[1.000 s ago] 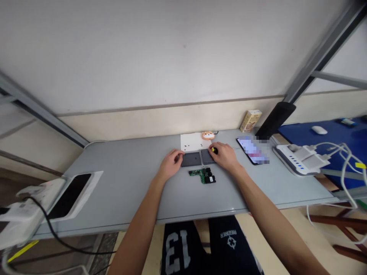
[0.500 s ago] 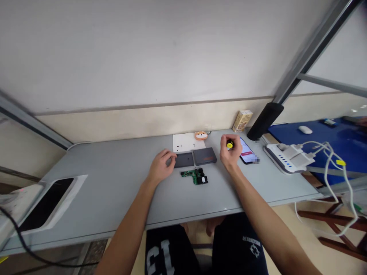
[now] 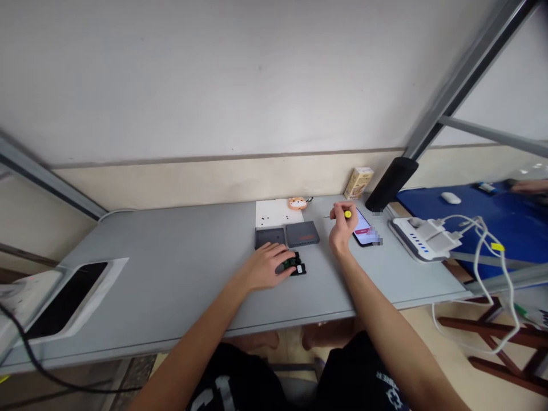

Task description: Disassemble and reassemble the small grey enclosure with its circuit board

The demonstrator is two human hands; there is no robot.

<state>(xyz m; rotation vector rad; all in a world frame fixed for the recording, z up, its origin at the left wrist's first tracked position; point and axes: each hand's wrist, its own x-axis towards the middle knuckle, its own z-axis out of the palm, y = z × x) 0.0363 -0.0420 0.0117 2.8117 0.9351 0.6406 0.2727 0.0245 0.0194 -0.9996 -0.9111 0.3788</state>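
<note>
My left hand lies over the left part of a green circuit board, thumb and fingers spread around it; whether they touch it I cannot make out. The board's black connectors show past the fingertips. Just behind are two dark grey case halves: an open shell, partly covered by my fingers, and a closed-looking one. In my closed right hand is a screwdriver with a yellow handle end, its thin shaft pointing left above the table.
Several tiny dark screws rest on white paper, with an orange animal-faced case beside it. A lit phone, small carton, black cylinder and power strip stand rightward. A tablet lies left.
My left hand has moved right and nearer, from the open shell's edge to the circuit board. My right hand has turned, so the screwdriver shaft now shows to its left.
</note>
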